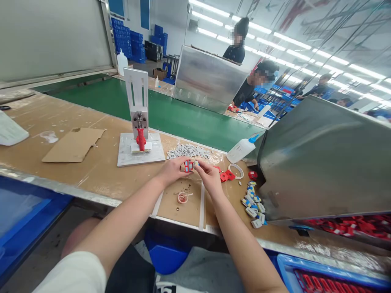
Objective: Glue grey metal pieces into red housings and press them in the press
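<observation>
Our left hand (172,170) is closed in a fingertip grip on a small red block (188,166), which sits at the ends of its thumb and fingers. Our right hand (211,176) has its thumb and fingers drawn together on a small pale piece (197,164) at the block's right side; we cannot tell whether the two are joined. Everything turns on that meeting: the block lies right of the left hand and left of the right hand, touching the left. Its long axis is too small to judge, but block and piece together run left to right, raised over the surface (100,179).

Nearer us, toward the front edge, stands a small cup (182,199) of reddish stuff. Past our hands, by the far edge, grey chips (189,151) lie spread. Red pieces (226,176) lie right of our right hand, with pale blocks (253,205) heaped toward the right end. The upright fixture (134,97) stands to the left, near the far edge.
</observation>
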The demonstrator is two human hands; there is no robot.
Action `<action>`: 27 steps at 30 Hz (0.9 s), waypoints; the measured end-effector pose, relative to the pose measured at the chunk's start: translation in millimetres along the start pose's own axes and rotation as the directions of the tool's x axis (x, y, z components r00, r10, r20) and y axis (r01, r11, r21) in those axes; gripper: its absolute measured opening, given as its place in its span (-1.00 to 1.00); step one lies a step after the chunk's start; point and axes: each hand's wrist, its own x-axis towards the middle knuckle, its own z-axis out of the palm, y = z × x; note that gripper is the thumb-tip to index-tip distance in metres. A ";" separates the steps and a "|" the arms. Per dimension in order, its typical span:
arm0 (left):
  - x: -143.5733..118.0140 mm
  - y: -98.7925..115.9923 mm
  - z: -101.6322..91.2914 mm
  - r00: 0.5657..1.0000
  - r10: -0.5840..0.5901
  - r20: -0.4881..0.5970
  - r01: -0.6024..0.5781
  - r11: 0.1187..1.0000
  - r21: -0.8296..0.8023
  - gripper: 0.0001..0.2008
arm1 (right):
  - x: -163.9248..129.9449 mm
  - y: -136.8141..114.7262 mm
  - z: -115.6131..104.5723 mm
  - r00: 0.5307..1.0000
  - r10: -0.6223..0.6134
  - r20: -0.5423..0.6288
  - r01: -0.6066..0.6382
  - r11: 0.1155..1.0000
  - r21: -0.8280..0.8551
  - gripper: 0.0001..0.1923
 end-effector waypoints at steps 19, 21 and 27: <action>-5.5 -2.6 -4.9 0.992 0.039 -0.124 -0.030 0.997 0.072 -0.64 | 14.3 -18.0 15.7 0.992 -0.042 0.119 0.062 0.984 -0.168 -0.47; -7.3 0.7 -7.1 0.984 0.037 -0.173 -0.023 0.996 0.084 -0.62 | 18.9 -26.9 17.7 0.988 -0.042 0.148 0.072 0.975 -0.208 -0.47; -12.9 22.5 -15.2 0.957 0.079 -0.278 -0.036 0.987 0.155 -0.53 | 14.8 -47.6 16.8 0.967 -0.108 0.230 0.182 0.926 -0.331 -0.45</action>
